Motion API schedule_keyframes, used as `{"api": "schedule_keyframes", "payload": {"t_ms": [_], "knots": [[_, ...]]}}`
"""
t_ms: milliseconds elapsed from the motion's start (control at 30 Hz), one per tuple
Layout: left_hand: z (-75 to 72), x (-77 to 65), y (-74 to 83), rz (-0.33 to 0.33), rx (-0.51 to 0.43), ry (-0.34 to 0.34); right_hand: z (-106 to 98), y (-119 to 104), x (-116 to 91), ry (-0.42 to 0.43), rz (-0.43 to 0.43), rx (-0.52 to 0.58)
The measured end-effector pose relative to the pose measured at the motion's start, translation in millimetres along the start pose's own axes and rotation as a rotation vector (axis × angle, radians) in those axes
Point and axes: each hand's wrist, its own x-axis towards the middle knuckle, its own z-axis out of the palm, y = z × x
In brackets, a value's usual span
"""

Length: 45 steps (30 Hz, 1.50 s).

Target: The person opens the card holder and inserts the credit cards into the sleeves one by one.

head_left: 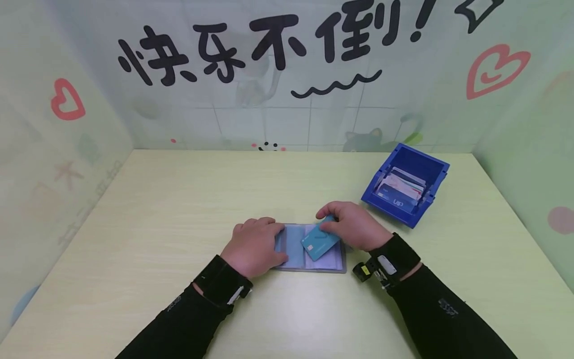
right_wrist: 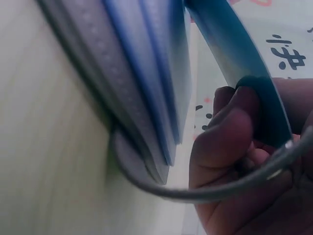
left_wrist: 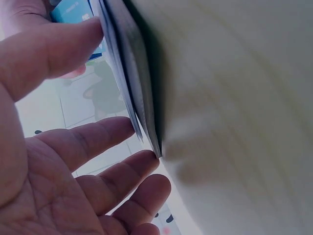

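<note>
An open card holder [head_left: 294, 245] with clear sleeves and a grey cover lies on the table. My left hand [head_left: 254, 247] holds its left part, the thumb at the near edge and the fingers at the far edge. In the left wrist view, the thumb and fingertips touch the stacked sleeves [left_wrist: 124, 58]. Above the right page, my right hand [head_left: 356, 227] pinches a teal bank card [head_left: 319, 243] at its upper right corner, the card tilted. A grey strap [right_wrist: 195, 195] with a snap curves from the holder's cover in the right wrist view.
At the back right stands a blue plastic box [head_left: 419, 162] with several cards [head_left: 399, 192] in it, the front one marked VIP. The pale wooden table [head_left: 188, 199] is bordered by printed cloth walls [head_left: 287, 119] at the back and sides.
</note>
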Motion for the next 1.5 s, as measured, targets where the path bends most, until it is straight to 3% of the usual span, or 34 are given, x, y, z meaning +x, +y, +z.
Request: {"api": "schedule_keyframes", "payload": {"t_ms": [433,700,1333,1500], "knots": [[-1.0,0.2,-0.1,0.001,-0.014,-0.011,8,-8,-2,0.025,0.011,-0.143],[-0.5,0.7,-0.2,0.007,0.001,-0.02,9,-11,-3,0.041,0.052,-0.139],[0.1,0.0,-1.2,0.034,-0.054,-0.047,21,-23,-7,-0.01,0.008,-0.208],[0.1,-0.1,-0.8,0.032,-0.056,-0.053,25,-25,-8,-0.022,-0.041,-0.251]]}}
